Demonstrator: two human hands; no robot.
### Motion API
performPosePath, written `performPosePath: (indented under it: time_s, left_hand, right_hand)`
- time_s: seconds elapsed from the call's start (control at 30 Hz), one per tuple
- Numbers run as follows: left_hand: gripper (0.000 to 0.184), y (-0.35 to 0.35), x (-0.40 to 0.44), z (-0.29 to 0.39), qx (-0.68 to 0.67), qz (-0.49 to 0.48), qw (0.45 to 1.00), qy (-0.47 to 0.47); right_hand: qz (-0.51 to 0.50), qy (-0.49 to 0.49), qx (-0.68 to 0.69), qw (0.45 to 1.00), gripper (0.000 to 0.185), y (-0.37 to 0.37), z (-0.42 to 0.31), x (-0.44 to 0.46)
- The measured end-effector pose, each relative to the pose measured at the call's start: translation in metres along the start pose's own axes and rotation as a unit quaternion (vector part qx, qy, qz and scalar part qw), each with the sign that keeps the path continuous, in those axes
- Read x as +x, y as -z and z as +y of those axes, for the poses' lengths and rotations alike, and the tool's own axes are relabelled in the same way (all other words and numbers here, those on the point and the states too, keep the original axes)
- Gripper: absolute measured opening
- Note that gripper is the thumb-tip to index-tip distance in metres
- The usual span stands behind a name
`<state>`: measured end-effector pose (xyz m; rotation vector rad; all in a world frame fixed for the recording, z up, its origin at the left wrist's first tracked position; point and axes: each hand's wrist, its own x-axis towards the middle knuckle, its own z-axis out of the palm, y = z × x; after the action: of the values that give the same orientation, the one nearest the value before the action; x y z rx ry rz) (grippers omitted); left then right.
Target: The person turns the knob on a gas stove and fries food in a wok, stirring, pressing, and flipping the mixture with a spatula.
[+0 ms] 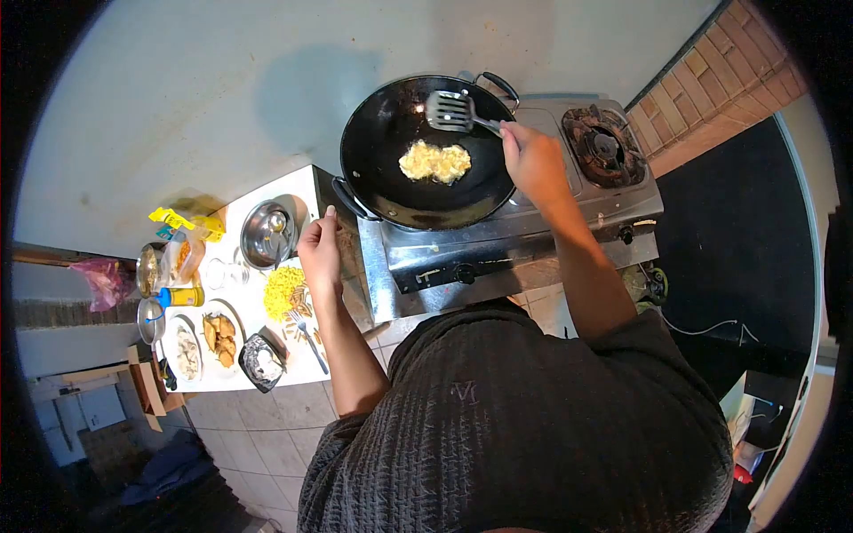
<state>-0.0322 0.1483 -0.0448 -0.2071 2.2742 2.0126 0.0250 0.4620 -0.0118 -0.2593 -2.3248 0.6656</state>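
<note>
A black wok [391, 191] sits on the stove, with a yellow cooked egg-like piece [434, 163] in its middle. My right hand [536, 164] is closed round the handle of a slotted metal spatula [450, 111], whose blade is inside the wok, above the food and apart from it. My left hand [321, 246] is beside the wok's left handle [348, 197], near the edge of the white table; its fingers are drawn together, and whether they hold anything cannot be made out.
The steel stove [426, 258] has a bare burner [606, 147] at right. On the white table [306, 360] stand a steel bowl [269, 234], yellow shredded food [283, 291], a fork [308, 333], a black bowl [262, 362], plates of food and a yellow can [182, 297]. A wall rises behind.
</note>
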Motion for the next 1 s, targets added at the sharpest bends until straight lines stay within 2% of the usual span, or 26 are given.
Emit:
performPosePath:
  time_s: [0.13, 0.2, 0.23, 0.3, 0.43, 0.5, 0.53, 0.6, 0.63, 0.73, 0.8, 0.83, 0.9, 0.93, 1.0]
  left_hand:
    - [0.035, -0.001, 0.001, -0.001, 0.001, 0.008, 1.0, 0.004]
    - [0.035, -0.001, -0.001, 0.002, 0.011, 0.011, 1.0, -0.002]
    - [0.035, -0.001, -0.001, 0.002, 0.01, 0.012, 1.0, -0.002]
    - [0.036, 0.0, -0.001, 0.002, 0.006, 0.003, 1.0, -0.005]
    - [0.036, -0.001, 0.0, 0.002, 0.014, 0.003, 1.0, 0.011]
    - [0.036, -0.001, 0.001, 0.001, 0.006, 0.004, 1.0, 0.0]
    - [0.036, -0.002, 0.001, 0.001, 0.006, 0.005, 1.0, 0.0]
    - [0.036, -0.003, -0.001, 0.003, 0.012, 0.015, 1.0, -0.003]
    - [0.036, -0.002, 0.0, 0.003, 0.012, 0.014, 1.0, -0.003]
    - [0.036, -0.001, 0.002, 0.0, 0.005, 0.011, 1.0, 0.012]
    - [0.036, 0.0, 0.003, -0.001, 0.015, 0.009, 1.0, -0.004]
    - [0.036, 0.0, 0.002, -0.001, 0.016, 0.009, 1.0, -0.003]
    - [0.036, -0.002, 0.001, 0.002, 0.015, 0.01, 1.0, -0.007]
    - [0.036, -0.002, 0.001, 0.001, 0.015, 0.009, 1.0, -0.008]
    - [0.035, -0.001, 0.003, -0.002, 0.0, 0.0, 1.0, -0.007]
  right_hand:
    - [-0.051, -0.022, 0.0, 0.998, 0.018, 0.002, 0.001, 0.001]
    - [0.013, -0.014, 0.093, 0.995, 0.017, 0.001, -0.003, 0.0]
    - [0.012, -0.013, 0.093, 0.996, 0.017, 0.002, -0.004, 0.001]
    - [-0.016, -0.018, -0.01, 1.0, 0.018, 0.003, -0.006, 0.002]
    - [-0.061, -0.048, 0.038, 0.996, 0.018, 0.006, -0.004, 0.004]
    - [0.008, -0.024, 0.066, 0.998, 0.017, 0.005, -0.009, 0.003]
    - [0.007, -0.024, 0.066, 0.997, 0.017, 0.004, -0.007, 0.003]
    - [-0.054, -0.029, -0.021, 0.998, 0.016, 0.005, -0.004, 0.005]
    - [-0.053, -0.029, -0.021, 0.998, 0.016, 0.006, -0.004, 0.004]
    - [-0.054, -0.047, 0.053, 0.996, 0.015, 0.009, -0.006, 0.003]
    - [0.05, 0.033, 0.044, 0.997, 0.017, 0.0, -0.001, 0.003]
    - [0.05, 0.032, 0.045, 0.997, 0.017, 0.0, 0.003, 0.004]
    - [-0.034, -0.001, -0.024, 0.999, 0.017, 0.004, 0.005, 0.005]
    - [-0.034, -0.002, -0.025, 0.999, 0.017, 0.005, 0.005, 0.004]
    - [0.003, -0.009, 0.067, 0.998, 0.017, 0.003, 0.006, 0.003]
